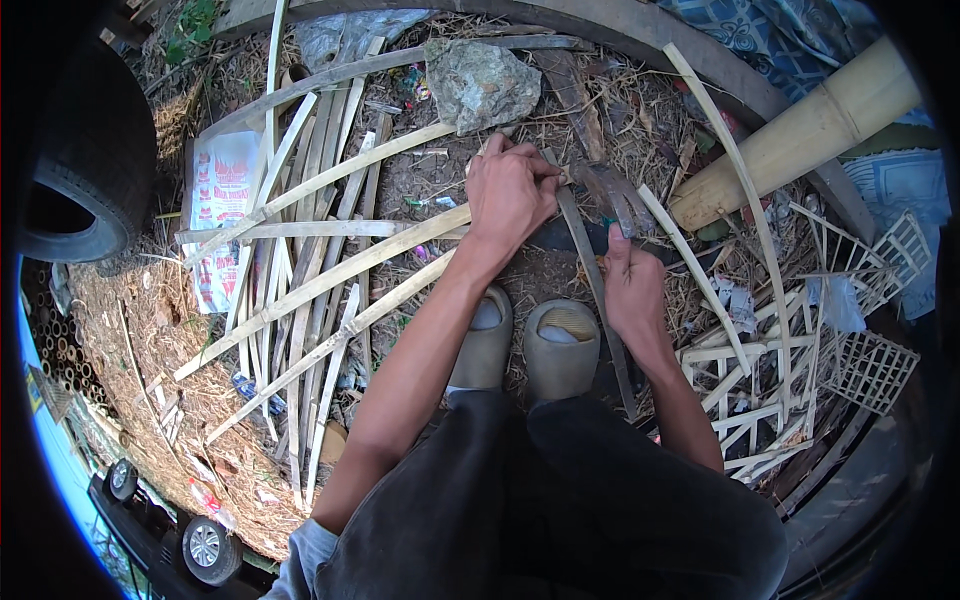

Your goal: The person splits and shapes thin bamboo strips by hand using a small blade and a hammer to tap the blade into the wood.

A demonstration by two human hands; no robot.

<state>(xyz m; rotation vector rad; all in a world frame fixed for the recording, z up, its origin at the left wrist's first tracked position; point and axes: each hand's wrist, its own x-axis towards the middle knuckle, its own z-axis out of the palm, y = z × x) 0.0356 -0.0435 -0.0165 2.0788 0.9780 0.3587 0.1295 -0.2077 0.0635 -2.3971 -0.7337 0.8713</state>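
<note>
My left hand [512,188] is closed in a pinch just below a grey rock [482,84], over the ends of several pale bamboo strips [330,290]. What sits between its fingertips is too small to make out. To the right, my right hand [634,285] is wrapped round what looks like a claw hammer [622,200], thumb up against its dark, curved metal head. Most of the handle is hidden by the fist. A thin greyish strip [590,270] runs between my two hands toward my feet.
My sandals [562,350] are close below the hands. Loose strips lie piled left, near a printed sack [222,215] and a tire [85,170]. On the right are a thick bamboo pole [800,130], a pale slatted frame [750,375] and a plastic grid [872,370].
</note>
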